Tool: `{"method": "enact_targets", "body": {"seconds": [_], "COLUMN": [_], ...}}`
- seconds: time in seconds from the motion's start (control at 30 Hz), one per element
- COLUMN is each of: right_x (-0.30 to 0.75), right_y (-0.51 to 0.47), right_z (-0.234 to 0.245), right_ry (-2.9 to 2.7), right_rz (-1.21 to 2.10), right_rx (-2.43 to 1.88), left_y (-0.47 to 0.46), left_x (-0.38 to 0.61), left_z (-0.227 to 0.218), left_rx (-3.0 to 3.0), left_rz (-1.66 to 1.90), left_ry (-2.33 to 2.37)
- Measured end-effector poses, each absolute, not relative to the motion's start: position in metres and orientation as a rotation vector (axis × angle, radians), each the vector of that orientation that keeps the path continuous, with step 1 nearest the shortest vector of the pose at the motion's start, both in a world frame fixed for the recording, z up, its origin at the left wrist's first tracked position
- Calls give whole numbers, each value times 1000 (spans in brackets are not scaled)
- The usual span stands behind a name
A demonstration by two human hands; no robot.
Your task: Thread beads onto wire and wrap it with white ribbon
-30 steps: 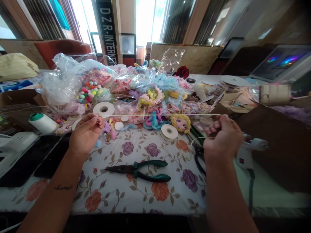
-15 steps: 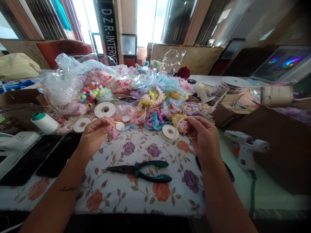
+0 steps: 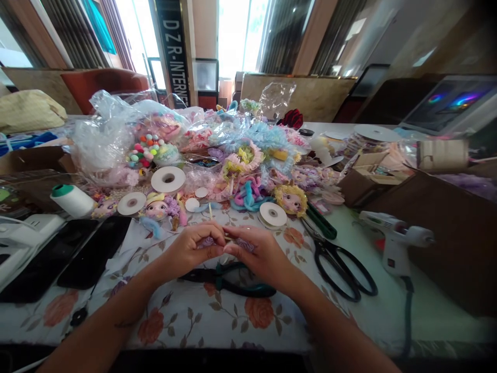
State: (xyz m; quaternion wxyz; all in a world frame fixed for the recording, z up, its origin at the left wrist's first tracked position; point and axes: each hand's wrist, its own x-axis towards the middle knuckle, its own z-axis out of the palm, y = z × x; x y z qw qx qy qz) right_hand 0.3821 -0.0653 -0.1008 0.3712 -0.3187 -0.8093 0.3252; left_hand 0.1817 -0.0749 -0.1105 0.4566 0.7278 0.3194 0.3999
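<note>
My left hand and my right hand meet at the fingertips over the middle of the cloth, both in a pinch. Between them runs a thin pale yellow ribbon, one end of which sticks up behind my left fingers; most of it is hidden by the fingers. Just beneath my hands lie green-handled long-nose pliers, partly covered. To the right are black-handled scissors and a green-handled tool. A white ribbon spool lies beyond my right hand.
Doll-face ornaments sit behind my hands, before a heap of plastic-wrapped trimmings. Two dark phones and a thread cone are on the left. A hot glue gun and cardboard boxes stand right.
My hands have come together from far apart, moving inward and nearer to me with the ribbon. The scissors and doll-face ornaments have come into view.
</note>
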Motion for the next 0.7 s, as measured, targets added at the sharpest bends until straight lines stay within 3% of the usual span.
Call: {"method": "enact_targets", "body": {"seconds": [0.23, 0.47, 0.7], "right_x": [389, 407, 390], "right_y": [-61, -43, -52], "right_z": [-99, -90, -91], "right_ry": [-1909, -1038, -1041], "right_rz": [930, 1301, 1615], "right_rx": [-900, -715, -678], "left_y": [-72, -61, -72], "left_x": [179, 163, 183], "left_z": [-111, -113, -111], "left_rx": [1756, 1492, 1687], "left_rz": [1018, 1433, 914], "left_ry": [842, 1067, 750]}}
